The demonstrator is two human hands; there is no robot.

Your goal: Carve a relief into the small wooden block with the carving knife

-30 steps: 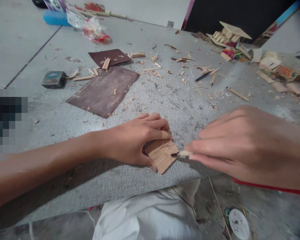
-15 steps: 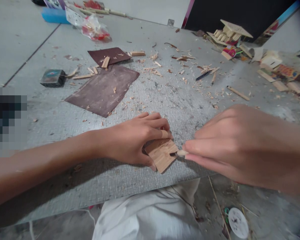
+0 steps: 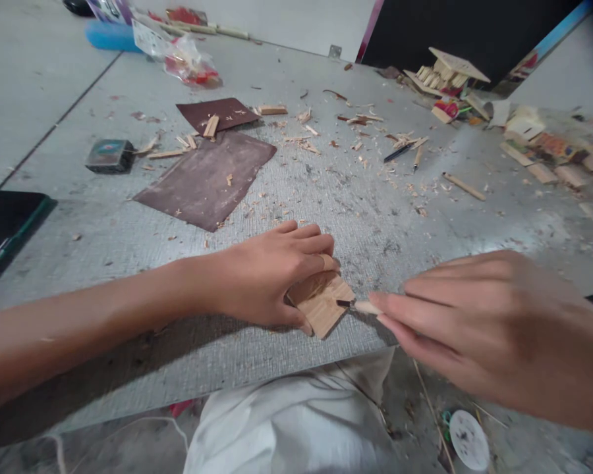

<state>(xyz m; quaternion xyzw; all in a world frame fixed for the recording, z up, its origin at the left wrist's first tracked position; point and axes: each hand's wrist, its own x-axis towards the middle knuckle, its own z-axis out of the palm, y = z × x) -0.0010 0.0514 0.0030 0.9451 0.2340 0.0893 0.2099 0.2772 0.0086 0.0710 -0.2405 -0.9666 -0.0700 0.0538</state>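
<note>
Carving, I'd say — my left fingers point(image 3: 322, 244) clamp the wood piece point(image 3: 321, 315), right fingers point(image 3: 415, 309) grip the cutter point(image 3: 364, 307). Next stroke wants steady bracing.

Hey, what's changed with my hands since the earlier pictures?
Your right hand, holding the slim, pale-handled, dark-bladed tool, has shifted lower in view, toward you. Nothing was grabbed or released. Your left hand stays on the flat, light-brown wooden piece.

Grey table point(image 3: 346, 204): wood piece point(image 3: 321, 316), brown sheets point(image 3: 205, 181), shavings point(image 3: 360, 120).
</note>
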